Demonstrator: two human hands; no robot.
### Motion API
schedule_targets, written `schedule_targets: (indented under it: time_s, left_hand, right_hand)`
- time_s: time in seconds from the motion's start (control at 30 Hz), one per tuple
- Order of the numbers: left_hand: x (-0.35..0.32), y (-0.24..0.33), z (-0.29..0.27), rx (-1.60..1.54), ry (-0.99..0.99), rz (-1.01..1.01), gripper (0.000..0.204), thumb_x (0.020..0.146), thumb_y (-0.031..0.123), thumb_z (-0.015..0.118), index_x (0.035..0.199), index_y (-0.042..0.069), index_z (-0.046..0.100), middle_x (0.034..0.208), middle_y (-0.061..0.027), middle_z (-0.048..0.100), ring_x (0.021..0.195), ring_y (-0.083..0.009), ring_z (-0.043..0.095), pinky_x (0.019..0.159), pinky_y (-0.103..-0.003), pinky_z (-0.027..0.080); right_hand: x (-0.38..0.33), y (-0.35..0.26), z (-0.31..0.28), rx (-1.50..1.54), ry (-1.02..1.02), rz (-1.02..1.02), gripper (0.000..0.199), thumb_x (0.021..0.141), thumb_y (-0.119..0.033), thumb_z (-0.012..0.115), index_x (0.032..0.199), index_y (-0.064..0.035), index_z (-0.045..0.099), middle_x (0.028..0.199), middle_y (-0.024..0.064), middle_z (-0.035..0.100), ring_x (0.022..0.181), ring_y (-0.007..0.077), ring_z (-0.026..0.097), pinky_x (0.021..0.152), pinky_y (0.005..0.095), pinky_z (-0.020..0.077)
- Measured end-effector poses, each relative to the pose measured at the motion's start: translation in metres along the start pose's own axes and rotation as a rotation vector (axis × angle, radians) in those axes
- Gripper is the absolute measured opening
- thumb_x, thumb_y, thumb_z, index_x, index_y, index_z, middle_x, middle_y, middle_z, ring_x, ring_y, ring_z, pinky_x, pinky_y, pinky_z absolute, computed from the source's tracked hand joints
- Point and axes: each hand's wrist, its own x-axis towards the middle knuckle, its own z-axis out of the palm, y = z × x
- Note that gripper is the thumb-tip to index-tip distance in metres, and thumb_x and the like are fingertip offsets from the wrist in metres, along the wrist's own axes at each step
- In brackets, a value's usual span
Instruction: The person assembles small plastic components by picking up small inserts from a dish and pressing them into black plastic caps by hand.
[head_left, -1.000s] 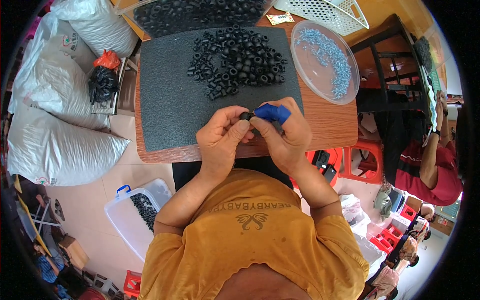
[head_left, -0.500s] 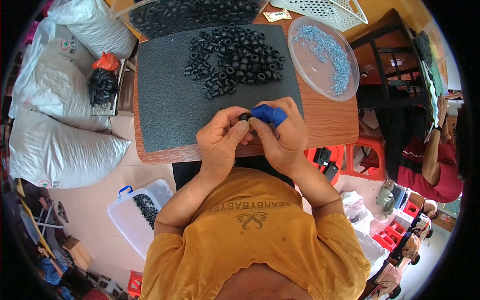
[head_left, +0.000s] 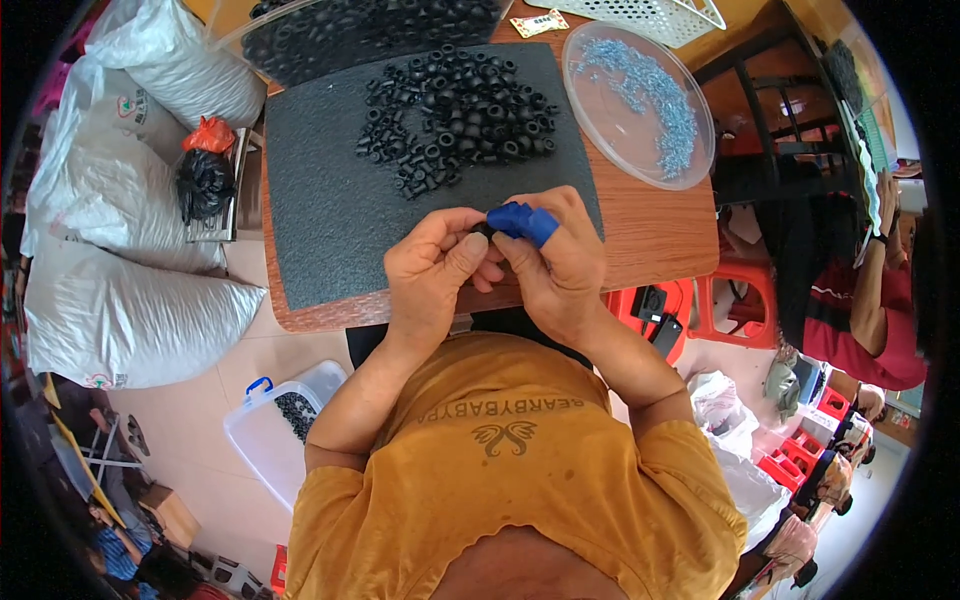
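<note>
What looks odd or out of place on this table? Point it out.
Perhaps the packet, between bin and basket: it matches neither the black parts nor the blue bits. Nothing looks spilled; the loose parts sit on the mat, the bits in their tray.

Head fisheye, left of a pair, looks steeply down past the mustard-yellow short-sleeved fabric shirt [head_left: 600,480], facing the rectangular brown wood-grain table [head_left: 660,235]. Near range: bare left hand [head_left: 430,270], right hand [head_left: 562,268] with blue finger wrap [head_left: 522,222] mid-frame; wide field, room bending toward black rim.

black part [head_left: 483,230] partly hidden by fingers [head_left: 465,254], basket [head_left: 655,16] cropped
</note>
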Motion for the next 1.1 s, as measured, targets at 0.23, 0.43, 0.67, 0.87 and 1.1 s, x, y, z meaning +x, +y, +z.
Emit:
schedule_targets:
  time_s: [0.23, 0.43, 0.67, 0.87, 1.1]
  left_hand:
    - [0.003, 0.000, -0.001, -0.098, -0.052, -0.019, 0.022, 0.096, 0.009, 0.060, 0.111, -0.006, 0.060, 0.086, -0.0107, 0.068, 0.069, -0.0115, 0.064, 0.058, -0.022, 0.052]
    - [0.005, 0.003, -0.001, -0.134, -0.041, -0.073, 0.018, 0.095, 0.010, 0.061, 0.104, -0.006, 0.063, 0.079, -0.0104, 0.068, 0.060, -0.0105, 0.061, 0.051, -0.021, 0.050]
    - [0.006, 0.002, 0.003, -0.191, 0.055, -0.106, 0.012, 0.091, 0.008, 0.062, 0.092, -0.004, 0.064, 0.071, -0.0087, 0.066, 0.052, -0.0096, 0.057, 0.045, -0.021, 0.045]
    - [0.009, 0.006, 0.008, -0.215, 0.124, -0.087, 0.010, 0.091, 0.007, 0.061, 0.090, -0.003, 0.063, 0.069, -0.0080, 0.065, 0.053, -0.0106, 0.058, 0.049, -0.022, 0.047]
    - [0.007, 0.010, 0.006, -0.188, 0.100, -0.095, 0.008, 0.088, 0.003, 0.065, 0.092, -0.004, 0.066, 0.081, -0.0027, 0.065, 0.066, -0.0055, 0.057, 0.059, -0.018, 0.045]
  right_hand:
    - [-0.002, 0.001, 0.001, 0.051, 0.028, 0.048, 0.022, 0.074, 0.005, 0.070, 0.095, -0.0017, 0.066, 0.095, 0.0115, 0.065, 0.087, 0.0304, 0.058, 0.071, 0.0382, 0.0472]
    - [-0.006, 0.000, 0.003, 0.096, 0.050, 0.087, 0.021, 0.076, 0.005, 0.069, 0.095, -0.0022, 0.066, 0.096, 0.0105, 0.065, 0.089, 0.0294, 0.058, 0.073, 0.0373, 0.0473]
    - [-0.005, 0.002, 0.000, 0.105, -0.011, 0.056, 0.023, 0.075, -0.003, 0.073, 0.097, -0.0028, 0.066, 0.095, 0.0122, 0.064, 0.087, 0.0304, 0.058, 0.073, 0.0387, 0.0474]
    - [0.005, 0.004, -0.003, -0.031, -0.156, -0.003, 0.028, 0.068, -0.014, 0.078, 0.084, 0.0011, 0.060, 0.085, 0.0144, 0.059, 0.078, 0.0324, 0.055, 0.066, 0.0410, 0.0447]
    - [0.012, 0.013, 0.000, -0.237, -0.232, -0.289, 0.025, 0.063, -0.014, 0.074, 0.067, -0.0035, 0.052, 0.070, 0.0127, 0.050, 0.067, 0.0300, 0.051, 0.058, 0.0408, 0.0402]
